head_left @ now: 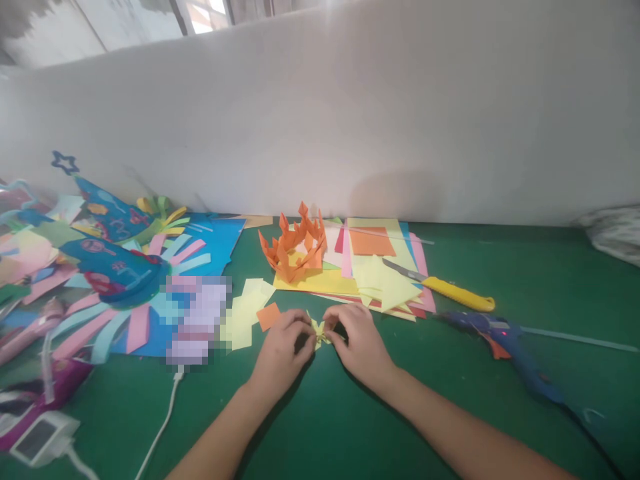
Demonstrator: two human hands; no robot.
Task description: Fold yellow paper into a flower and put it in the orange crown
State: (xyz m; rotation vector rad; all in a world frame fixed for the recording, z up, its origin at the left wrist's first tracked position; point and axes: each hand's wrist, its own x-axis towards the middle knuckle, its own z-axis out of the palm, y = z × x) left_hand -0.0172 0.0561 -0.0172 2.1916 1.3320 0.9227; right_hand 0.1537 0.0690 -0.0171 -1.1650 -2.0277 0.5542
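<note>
Between my two hands is a small folded piece of yellow paper, low over the green tabletop. My left hand pinches its left side between thumb and fingers. On the other side, the fingertips of my right hand close on its right edge. An orange paper square lies just beyond my left hand, beside loose pale yellow sheets. Behind my hands stands an orange folded-paper crown on a yellow sheet.
To the right lie a yellow utility knife, blade out, and a blue glue gun with a cord. Stacked coloured paper sits behind. At left are blue paper party hats, a blurred-out device and a white cable.
</note>
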